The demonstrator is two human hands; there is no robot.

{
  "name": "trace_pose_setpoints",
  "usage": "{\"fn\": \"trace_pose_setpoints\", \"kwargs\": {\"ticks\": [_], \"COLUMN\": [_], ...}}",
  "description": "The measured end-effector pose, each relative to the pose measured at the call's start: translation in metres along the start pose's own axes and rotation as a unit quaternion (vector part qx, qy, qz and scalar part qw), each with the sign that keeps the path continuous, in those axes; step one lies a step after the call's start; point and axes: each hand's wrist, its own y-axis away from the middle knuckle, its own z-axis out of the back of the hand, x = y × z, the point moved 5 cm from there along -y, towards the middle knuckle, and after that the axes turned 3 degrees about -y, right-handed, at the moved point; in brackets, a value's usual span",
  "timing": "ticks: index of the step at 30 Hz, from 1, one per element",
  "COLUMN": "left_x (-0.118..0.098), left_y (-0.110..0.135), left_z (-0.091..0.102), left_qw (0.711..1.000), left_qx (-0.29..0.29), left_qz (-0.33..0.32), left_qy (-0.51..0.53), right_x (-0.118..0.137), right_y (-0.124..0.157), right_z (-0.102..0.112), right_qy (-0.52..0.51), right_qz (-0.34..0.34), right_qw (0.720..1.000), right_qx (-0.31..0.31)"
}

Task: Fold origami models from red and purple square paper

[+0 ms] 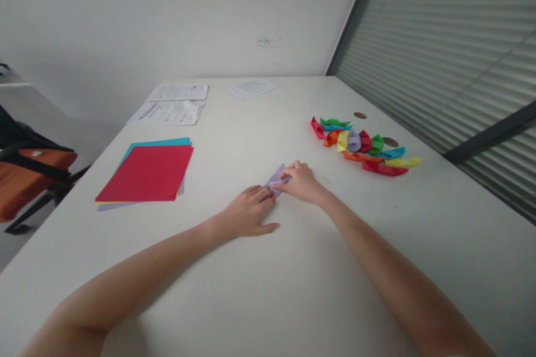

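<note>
A small lilac folded paper (277, 177) lies on the white table (293, 290), partly hidden by both hands. My left hand (247, 213) rests on the table with its fingers bent and their tips pressing on the paper's near end. My right hand (300, 181) has its fingers curled and pinches the paper's right side.
A stack of coloured paper sheets (146, 174), red on top, lies to the left. A pile of several folded coloured paper pieces (363, 146) sits at the right. Printed sheets (171, 106) lie at the far edge. An orange chair (25, 178) stands left of the table.
</note>
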Motion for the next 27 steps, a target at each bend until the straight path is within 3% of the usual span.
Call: {"fn": "trace_pose_setpoints", "kwargs": {"ticks": [7,15,27], "left_x": [0.001,0.006,0.006], "left_y": [-0.001,-0.001,0.003], "left_z": [0.001,-0.002,-0.009], "left_qw": [1.000,0.999,1.000], "left_qx": [0.003,-0.002,0.017], "left_qz": [0.003,0.011,-0.004], "left_qy": [-0.008,0.036,0.008], "right_x": [-0.004,-0.007,-0.003], "right_y": [-0.004,-0.006,-0.003], "right_z": [-0.010,-0.013,-0.011], "right_qy": [-0.014,-0.022,-0.004], "right_qz": [-0.041,-0.043,-0.049], "right_qw": [0.999,0.999,0.998], "right_qx": [0.004,-0.022,-0.032]}}
